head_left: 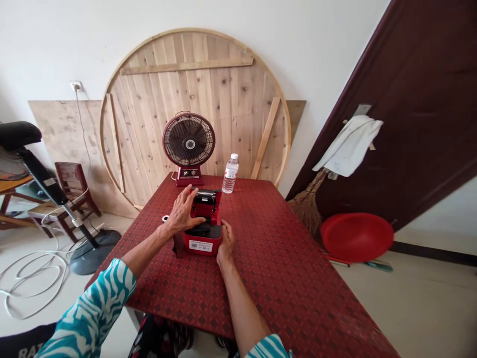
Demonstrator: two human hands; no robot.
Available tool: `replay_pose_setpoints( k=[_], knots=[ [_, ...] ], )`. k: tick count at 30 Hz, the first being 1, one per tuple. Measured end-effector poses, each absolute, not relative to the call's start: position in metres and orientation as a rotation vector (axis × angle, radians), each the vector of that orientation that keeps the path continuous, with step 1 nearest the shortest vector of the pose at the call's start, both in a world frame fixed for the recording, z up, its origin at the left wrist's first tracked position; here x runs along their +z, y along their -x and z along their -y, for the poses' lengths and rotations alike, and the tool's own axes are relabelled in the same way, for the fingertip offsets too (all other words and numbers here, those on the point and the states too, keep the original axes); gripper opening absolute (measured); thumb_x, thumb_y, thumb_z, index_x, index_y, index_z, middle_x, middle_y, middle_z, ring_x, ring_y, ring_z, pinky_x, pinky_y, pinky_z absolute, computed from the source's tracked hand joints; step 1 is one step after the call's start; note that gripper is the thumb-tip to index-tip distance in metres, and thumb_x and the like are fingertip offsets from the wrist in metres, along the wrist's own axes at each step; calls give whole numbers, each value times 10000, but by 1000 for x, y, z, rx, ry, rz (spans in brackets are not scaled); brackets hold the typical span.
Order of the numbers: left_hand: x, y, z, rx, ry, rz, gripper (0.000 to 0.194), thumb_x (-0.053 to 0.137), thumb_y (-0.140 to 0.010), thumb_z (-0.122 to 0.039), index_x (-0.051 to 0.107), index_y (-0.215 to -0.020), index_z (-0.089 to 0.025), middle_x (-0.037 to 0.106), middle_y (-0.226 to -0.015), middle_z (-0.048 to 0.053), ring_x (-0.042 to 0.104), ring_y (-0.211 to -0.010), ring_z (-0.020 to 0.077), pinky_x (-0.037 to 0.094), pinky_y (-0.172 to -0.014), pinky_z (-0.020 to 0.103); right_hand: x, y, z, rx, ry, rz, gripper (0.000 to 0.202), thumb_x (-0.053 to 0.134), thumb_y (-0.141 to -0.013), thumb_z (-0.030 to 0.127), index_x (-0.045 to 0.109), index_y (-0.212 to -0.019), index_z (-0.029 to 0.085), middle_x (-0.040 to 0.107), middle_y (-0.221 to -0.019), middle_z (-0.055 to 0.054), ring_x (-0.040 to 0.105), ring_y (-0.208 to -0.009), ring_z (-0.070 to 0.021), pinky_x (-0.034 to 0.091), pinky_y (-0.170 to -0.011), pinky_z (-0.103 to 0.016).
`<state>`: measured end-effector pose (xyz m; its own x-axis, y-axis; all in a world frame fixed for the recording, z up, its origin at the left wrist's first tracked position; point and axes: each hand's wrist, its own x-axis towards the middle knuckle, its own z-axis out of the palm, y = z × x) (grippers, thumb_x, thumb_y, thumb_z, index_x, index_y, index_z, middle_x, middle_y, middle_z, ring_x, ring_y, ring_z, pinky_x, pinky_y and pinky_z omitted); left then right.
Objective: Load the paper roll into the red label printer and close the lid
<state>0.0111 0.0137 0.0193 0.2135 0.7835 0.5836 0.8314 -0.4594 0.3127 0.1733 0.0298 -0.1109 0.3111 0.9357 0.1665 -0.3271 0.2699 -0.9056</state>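
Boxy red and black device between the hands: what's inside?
Inside the device, a shiny black part shows; nearer, a dark area. The left hand covers some, and what lies beneath cannot be seen.

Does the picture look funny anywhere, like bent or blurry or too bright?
In the head view, the tall dark brown door leans sharply, likely from the wide, tilted camera; in the head view, light looks soft, with the plain white wall brightest; also in the head view, small print on the white rectangular label of the red boxy machine is too tiny to read.
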Motion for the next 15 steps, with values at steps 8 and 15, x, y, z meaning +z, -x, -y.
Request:
replay_pose_setpoints(
  k=[8,15],
  knots=[
    [25,-3,-23,-1041,2538,1611,1133,814,-644,-424,159,-1539,-192,303,-1496,208,306,-1396,387,309,-1117,558,-108,-173,-29,1019,930,826,438,540,-789,519,693,-1061,213,733,-999,-43,631,-959,-209,465,-852,-332],
    [28,1,-22,-912,2445,1706,1059,849,-571,-506,372,-1449,-157,389,-1404,216,387,-1305,426,367,-1045,603,-106,-174,-29,999,967,850,454,519,-786,514,690,-1071,205,723,-1062,-59,625,-1022,-225,456,-897,-349]
  ],
)
